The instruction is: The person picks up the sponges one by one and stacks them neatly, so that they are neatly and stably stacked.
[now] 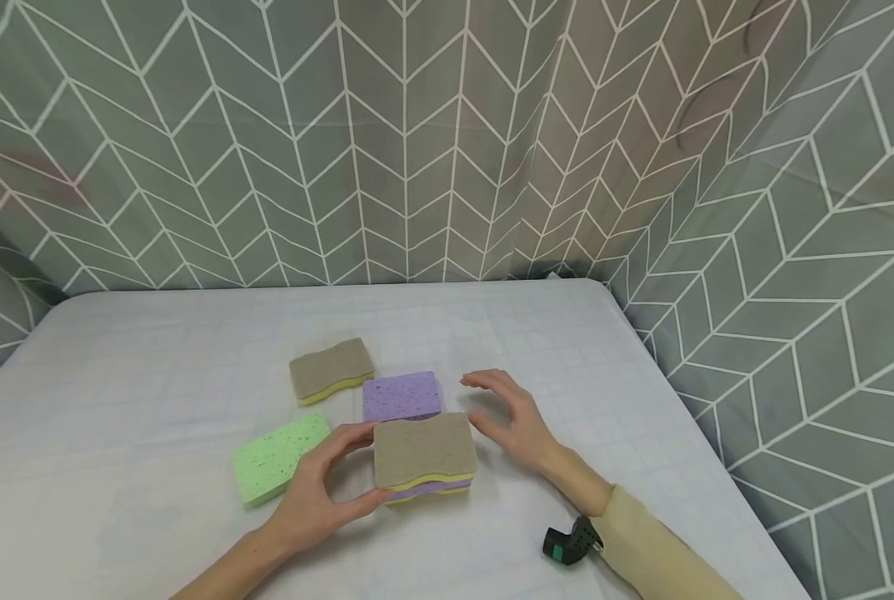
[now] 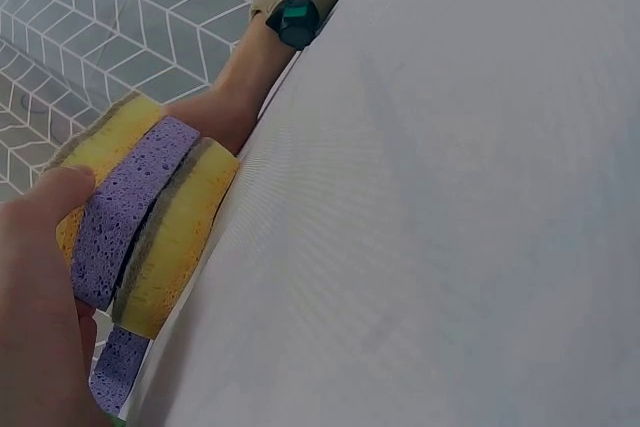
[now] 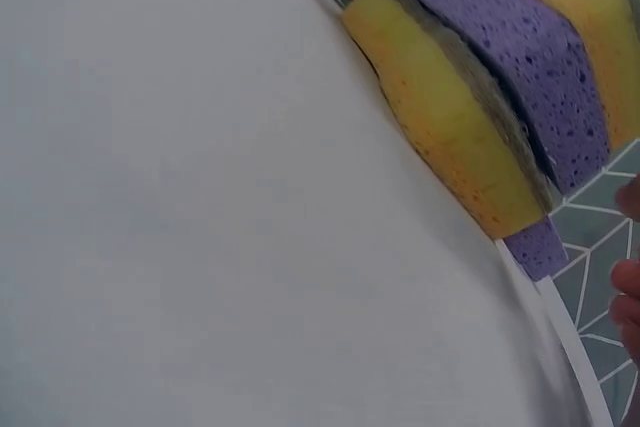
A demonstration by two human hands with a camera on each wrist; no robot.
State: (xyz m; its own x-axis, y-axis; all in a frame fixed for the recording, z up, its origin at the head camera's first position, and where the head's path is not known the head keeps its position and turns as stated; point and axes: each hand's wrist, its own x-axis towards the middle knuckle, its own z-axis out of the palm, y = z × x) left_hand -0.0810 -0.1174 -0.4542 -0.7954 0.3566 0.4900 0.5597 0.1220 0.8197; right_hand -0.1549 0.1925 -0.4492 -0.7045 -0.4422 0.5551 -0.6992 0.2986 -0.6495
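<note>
A stack of sponges stands on the table: a yellow one with a grey scouring layer at the bottom, a purple sponge in the middle, and a grey-topped yellow sponge uppermost. My left hand holds the top sponge at its left side, thumb at the near edge and fingers at the far edge. Apart from the stack, on its right, my right hand has its fingers spread with nothing in them. In the right wrist view the lower yellow sponge shows fully, while the right fingers appear only at the edge.
Behind the stack lies another purple sponge. A second grey-topped yellow sponge is farther back to the left. A green sponge lies left of the left hand. Patterned curtains border the white table.
</note>
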